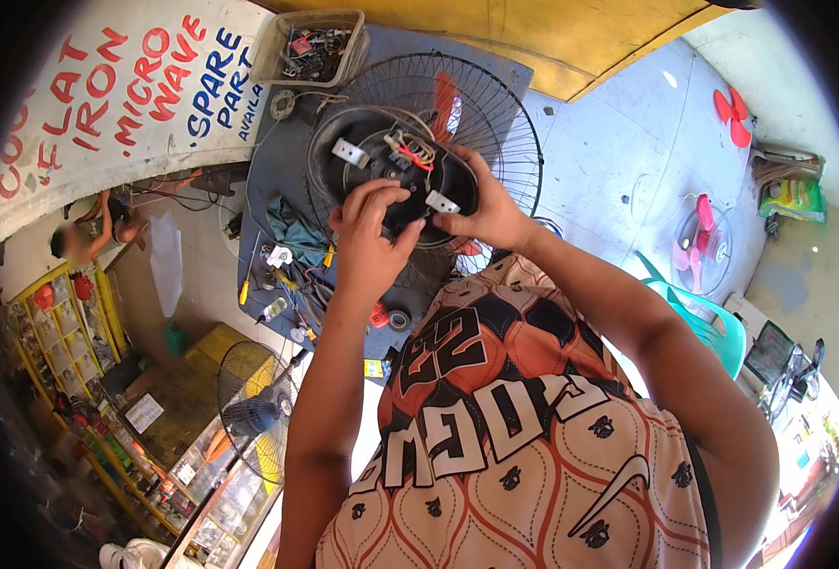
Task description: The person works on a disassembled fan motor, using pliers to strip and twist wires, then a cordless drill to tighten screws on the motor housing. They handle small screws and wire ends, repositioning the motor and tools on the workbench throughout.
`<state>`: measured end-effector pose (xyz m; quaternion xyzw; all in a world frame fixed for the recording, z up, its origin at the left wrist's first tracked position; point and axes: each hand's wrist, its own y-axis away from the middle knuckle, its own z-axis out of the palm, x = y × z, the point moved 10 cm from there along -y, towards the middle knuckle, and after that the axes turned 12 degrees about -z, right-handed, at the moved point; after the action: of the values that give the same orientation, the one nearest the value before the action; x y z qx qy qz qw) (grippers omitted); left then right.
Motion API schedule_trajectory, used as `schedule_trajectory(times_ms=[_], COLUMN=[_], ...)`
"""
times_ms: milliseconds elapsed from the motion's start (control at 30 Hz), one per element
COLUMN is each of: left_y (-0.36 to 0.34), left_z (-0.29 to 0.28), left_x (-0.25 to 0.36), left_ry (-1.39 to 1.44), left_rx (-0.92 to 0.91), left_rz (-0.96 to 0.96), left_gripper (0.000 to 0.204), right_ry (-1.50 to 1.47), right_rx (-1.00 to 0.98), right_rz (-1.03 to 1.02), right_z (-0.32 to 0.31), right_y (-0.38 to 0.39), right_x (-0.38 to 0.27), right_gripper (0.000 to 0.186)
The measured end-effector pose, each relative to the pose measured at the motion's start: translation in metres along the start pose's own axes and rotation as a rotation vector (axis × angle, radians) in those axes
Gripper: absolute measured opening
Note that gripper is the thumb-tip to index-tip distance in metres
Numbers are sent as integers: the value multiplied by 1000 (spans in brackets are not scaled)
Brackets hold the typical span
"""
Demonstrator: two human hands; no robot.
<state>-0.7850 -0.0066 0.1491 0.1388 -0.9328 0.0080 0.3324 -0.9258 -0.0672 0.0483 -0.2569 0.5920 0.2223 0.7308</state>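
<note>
A black oval fan housing with wires, a red lead and two white bracket-like pieces lies over a large wire fan grille with orange blades behind it on the grey worktable. My left hand has its fingers bent onto the housing's lower left inner part. My right hand grips the housing's right side, thumb near the lower white piece. Around them on the table are a blue cloth, yellow-handled tools, a tape roll and a clear tub of small parts.
A standing fan is at lower left. Another person is at far left beside yellow shelving. A teal plastic chair, pink fan and red blade are on the right. A yellow panel borders the top.
</note>
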Motion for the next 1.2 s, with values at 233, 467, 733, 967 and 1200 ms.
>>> schedule_trajectory(times_ms=[233, 467, 733, 967, 1200], left_y=[-4, -12, -13, -10, -14], left_z=[7, 11, 7, -1, -1], left_x=[13, 24, 20, 16, 18], left_ry=[-98, -75, 21, 27, -45], left_rx=[41, 35, 27, 22, 50], left_rz=[143, 172, 153, 162, 117], left_gripper=[13, 17, 36, 41, 21], right_ry=[-74, -131, -268, -359, -145], right_rx=[-47, -50, -55, -90, -95], right_rz=[103, 99, 146, 135, 135], right_z=[-16, -28, -19, -10, -7], right_y=[-5, -9, 0, 0, -4], right_x=[16, 17, 14, 4, -3], right_gripper=[84, 77, 88, 80, 66])
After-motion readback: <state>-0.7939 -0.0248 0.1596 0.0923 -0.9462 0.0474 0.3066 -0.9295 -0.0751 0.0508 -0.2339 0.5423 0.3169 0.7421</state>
